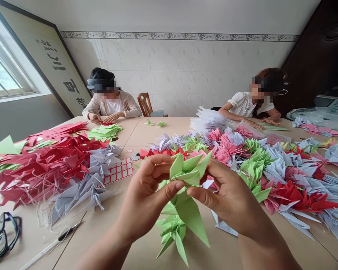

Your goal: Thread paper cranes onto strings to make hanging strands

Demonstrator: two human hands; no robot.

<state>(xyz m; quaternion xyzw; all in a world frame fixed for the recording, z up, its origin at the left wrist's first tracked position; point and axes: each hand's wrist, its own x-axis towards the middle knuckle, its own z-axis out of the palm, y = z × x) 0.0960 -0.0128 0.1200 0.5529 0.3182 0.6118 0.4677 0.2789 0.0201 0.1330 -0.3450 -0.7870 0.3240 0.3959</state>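
Green folded-paper pieces [187, 210] hang in a cluster at the lower middle, their pointed tips spreading downward. My left hand [149, 195] pinches the left side of the top green piece between thumb and fingers. On the other side, my right hand [228, 195] grips the same piece, thumb at its lower edge. Part of the cluster is hidden behind my fingers. A light-blue paper piece [224, 225] lies on the table behind my right wrist.
Red folded papers [59, 157] and light-blue ones heap at left, near glasses [4, 236] and a thin tool [66, 232]. Multicoloured paper clusters [270, 165] cover the right. Two people sit across the table [135, 129], handling paper.
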